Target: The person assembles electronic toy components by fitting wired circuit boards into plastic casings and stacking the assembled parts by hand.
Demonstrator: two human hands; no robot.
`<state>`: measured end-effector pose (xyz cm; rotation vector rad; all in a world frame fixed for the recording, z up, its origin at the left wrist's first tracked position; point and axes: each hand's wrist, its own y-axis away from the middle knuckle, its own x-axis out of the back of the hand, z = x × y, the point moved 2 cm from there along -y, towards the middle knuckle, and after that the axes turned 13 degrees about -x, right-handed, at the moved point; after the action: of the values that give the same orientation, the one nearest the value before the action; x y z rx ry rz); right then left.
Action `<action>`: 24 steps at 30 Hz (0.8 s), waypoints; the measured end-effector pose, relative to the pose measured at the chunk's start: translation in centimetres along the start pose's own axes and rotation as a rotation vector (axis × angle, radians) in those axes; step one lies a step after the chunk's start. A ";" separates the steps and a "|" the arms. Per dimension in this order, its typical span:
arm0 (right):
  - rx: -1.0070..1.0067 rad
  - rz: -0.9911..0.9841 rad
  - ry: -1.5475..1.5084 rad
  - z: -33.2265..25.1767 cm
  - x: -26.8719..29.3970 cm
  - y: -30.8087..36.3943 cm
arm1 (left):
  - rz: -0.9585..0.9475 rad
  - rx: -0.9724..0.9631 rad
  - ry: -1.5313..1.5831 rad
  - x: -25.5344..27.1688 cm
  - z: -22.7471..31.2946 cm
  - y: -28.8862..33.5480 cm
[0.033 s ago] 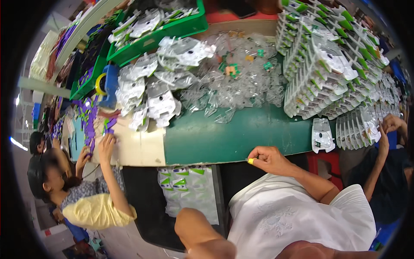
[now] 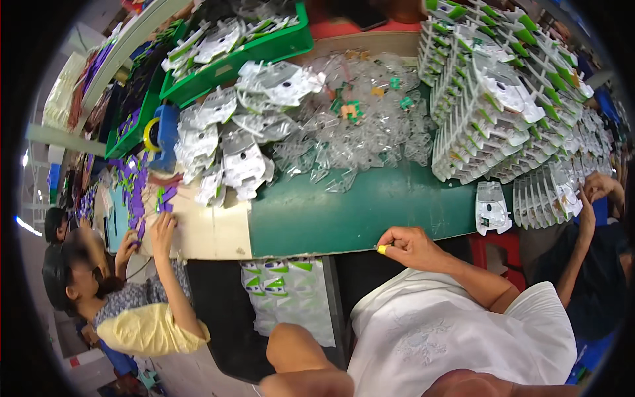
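My right hand (image 2: 413, 250) is at the front edge of the green mat (image 2: 344, 221), thumb and index finger pinched together. A small yellow bit shows at the thumb tip; whether it is wrapped on the thumb or held, I cannot tell. My left arm (image 2: 301, 351) comes in bent at the lower edge, its hand out of view. Beyond the mat lies a heap of clear plastic pieces (image 2: 357, 142), with a few green and orange bits among them. To its left are piled white-and-clear plastic housings (image 2: 248, 165). A single housing (image 2: 493, 208) lies to the right of my hand.
Tall stacks of housings (image 2: 486, 112) stand at the right. A green bin (image 2: 238, 56) of housings and a blue tape dispenser (image 2: 165, 132) are at the back left. Below the table edge are packed green-and-white parts (image 2: 288, 291). Co-workers' hands (image 2: 163, 231) work on both sides.
The view has shifted slightly, and my left arm has moved a little down and to the left. My right hand keeps the same pinch near the table edge.
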<state>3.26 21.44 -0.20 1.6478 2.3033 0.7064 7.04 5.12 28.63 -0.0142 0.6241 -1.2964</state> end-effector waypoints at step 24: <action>0.181 0.316 0.074 0.3 0.4 -1.8 | -0.565 -1.014 -0.491 8.7 -18.0 -7.0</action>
<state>1.78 21.41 -1.29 2.1340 2.2363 0.6442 -5.89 1.18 12.35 -1.3792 0.8131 -1.3016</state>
